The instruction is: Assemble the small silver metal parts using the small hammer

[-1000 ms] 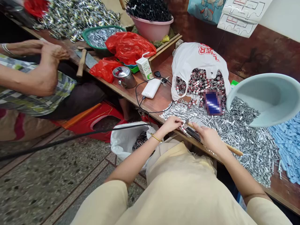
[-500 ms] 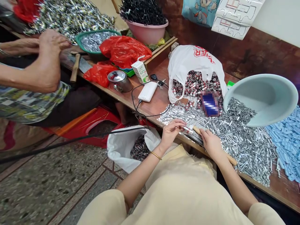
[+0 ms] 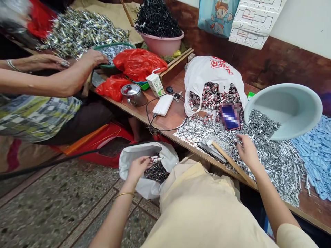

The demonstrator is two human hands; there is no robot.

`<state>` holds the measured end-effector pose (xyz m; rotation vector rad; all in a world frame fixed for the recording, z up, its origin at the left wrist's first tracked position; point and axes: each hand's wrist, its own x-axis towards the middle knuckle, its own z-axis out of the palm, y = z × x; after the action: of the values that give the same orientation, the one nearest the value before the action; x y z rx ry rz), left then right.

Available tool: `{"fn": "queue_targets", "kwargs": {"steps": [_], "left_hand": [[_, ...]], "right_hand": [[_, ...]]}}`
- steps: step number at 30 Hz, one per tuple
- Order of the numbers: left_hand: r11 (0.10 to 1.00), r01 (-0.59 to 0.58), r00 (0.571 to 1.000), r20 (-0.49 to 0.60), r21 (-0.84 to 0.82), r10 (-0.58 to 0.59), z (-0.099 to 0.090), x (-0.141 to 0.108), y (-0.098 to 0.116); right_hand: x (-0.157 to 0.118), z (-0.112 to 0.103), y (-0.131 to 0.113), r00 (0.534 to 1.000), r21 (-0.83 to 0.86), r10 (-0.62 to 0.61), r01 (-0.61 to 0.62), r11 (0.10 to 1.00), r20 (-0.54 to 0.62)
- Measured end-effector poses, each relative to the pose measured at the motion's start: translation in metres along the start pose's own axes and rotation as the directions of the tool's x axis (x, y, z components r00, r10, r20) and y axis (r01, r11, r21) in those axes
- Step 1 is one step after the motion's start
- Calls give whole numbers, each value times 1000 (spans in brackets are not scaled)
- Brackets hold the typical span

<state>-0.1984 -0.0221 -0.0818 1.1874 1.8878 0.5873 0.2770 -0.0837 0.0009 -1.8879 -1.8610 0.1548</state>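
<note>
My left hand (image 3: 139, 168) is over the mouth of a white sack (image 3: 126, 156), pinching a small shiny metal piece that looks like a nail clipper (image 3: 156, 159). Inside the sack lie many dark and silvery pieces (image 3: 157, 174) of similar size. My right hand (image 3: 247, 151) has its fingers apart above a spread of small silver metal parts (image 3: 269, 165); I see nothing in it. Left of that hand, a hammer (image 3: 224, 155) with a wooden handle lies at the table edge, its head by a dark metal bar (image 3: 210, 151).
A white plastic bag (image 3: 204, 69) of red-and-silver pieces, a tilted grey basin (image 3: 297, 110) and blue plastic pieces (image 3: 314, 155) are on the table (image 3: 178, 82). A power bank (image 3: 163, 105) trails a cable. Another person's arms (image 3: 59, 77) work at the left.
My left hand has moved left and down from the table edge to the sack, carrying the metal piece. My right hand has let go of the hammer and shifted right over the silver parts.
</note>
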Motion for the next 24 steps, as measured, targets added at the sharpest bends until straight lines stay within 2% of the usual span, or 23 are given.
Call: {"fn": "queue_targets", "kwargs": {"steps": [2,4,5,6,7,8,10,13,15,17,19,20,22,24], "left_hand": [[997,1,999,-52,82,3,-5,8,-7],[978,-70,997,-30,195,78,5,9,3],[957,-142,990,35,252,138,13,6,13],[938,-226,969,160,263,189,21,2,25],[924,-314,920,311,219,239,30,-5,39],[910,-384,852,441,157,283,37,-13,53],[880,-475,714,592,20,373,49,-30,81],[816,-539,528,671,-209,520,62,-50,126],[752,-561,461,624,-346,631,75,-53,156],[669,-568,468,480,-480,742,96,-46,187],[602,-502,531,328,-621,781,126,-31,217],[570,-442,559,285,-692,779,143,-23,231],[506,-263,616,260,-821,744,179,-5,257],[457,7,664,346,-890,663,212,9,277]], "right_hand": [[32,2,10,995,-29,47,-50,998,-91],[72,11,12,984,-114,131,-145,983,-122],[91,18,11,975,-160,189,-206,965,-113],[108,26,10,963,-199,254,-266,943,-88],[123,33,7,950,-230,309,-312,922,-51],[134,41,5,937,-257,349,-344,903,-26],[148,53,3,919,-285,394,-380,880,-9],[152,61,6,912,-235,410,-402,885,-14],[150,63,9,917,-139,397,-398,907,-42],[149,63,7,920,1,367,-371,929,-137],[150,66,1,897,150,351,-321,935,-269],[152,67,-4,877,211,353,-297,931,-325],[157,71,-14,838,293,375,-272,917,-397],[163,74,-20,808,339,407,-275,900,-425]]}}
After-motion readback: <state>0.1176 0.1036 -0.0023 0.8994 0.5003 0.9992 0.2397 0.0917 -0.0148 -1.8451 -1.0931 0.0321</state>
